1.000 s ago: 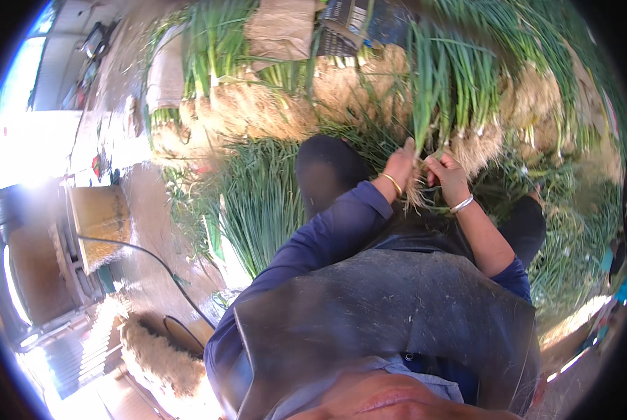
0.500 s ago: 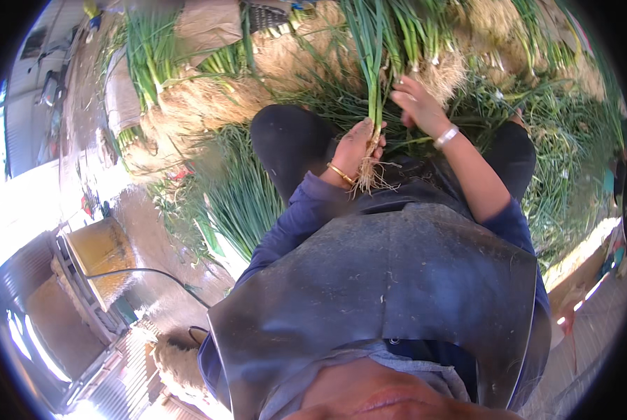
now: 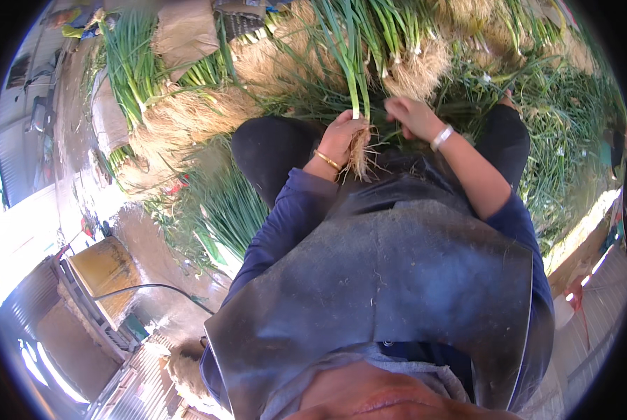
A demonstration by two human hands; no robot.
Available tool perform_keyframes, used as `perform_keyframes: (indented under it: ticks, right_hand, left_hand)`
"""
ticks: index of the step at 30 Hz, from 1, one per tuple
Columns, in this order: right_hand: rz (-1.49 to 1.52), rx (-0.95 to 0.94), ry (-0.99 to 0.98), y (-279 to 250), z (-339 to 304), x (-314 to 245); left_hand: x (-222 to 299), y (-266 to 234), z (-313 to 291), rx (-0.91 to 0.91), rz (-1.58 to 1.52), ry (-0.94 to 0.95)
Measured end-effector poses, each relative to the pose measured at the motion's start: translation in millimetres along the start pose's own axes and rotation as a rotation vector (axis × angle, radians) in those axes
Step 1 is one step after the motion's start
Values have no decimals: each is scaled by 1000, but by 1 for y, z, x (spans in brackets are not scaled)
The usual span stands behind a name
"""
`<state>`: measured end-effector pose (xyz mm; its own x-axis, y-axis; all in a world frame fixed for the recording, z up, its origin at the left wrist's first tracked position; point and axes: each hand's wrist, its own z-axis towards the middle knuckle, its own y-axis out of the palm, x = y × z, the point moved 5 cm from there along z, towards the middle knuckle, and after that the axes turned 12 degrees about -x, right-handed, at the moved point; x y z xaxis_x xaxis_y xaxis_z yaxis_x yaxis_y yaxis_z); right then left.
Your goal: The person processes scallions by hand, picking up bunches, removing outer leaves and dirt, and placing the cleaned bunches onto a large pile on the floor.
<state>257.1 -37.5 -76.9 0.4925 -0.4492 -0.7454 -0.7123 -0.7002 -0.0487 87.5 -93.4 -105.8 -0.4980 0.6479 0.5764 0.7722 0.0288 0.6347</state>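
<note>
Though right fingers (image 3: 398,109) slack and free, left fingers (image 3: 346,123) around green onions (image 3: 354,93), leafy heap (image 3: 231,199) beside sunlit floor (image 3: 149,231).

A narrow gap runs between the left hand (image 3: 341,138) and the right hand (image 3: 413,117). The held onions (image 3: 357,87) wall off the way ahead of the left hand, while a root clump (image 3: 418,70) stands just ahead of the right. Open room lies above the apron (image 3: 376,273); the left knee (image 3: 275,150) and right knee (image 3: 504,140) bound the sides.
</note>
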Motion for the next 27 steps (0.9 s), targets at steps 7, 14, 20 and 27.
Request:
perform_keyframes:
  ticks: [7, 14, 20, 27]
  right_hand:
    - [399, -95, -309, 9, 5, -26]
    - [-857, -52, -97, -28, -8, 86]
    - [-669, 471, -108, -42, 74, 33]
    - [-662, 157, -408, 35, 23, -46]
  left_hand:
    - [6, -2, 9, 65, -5, 77]
    - [38, 13, 3, -337, -341, 248]
    - [17, -10, 25, -20, -97, 198]
    - [20, -27, 20, 84, -86, 180]
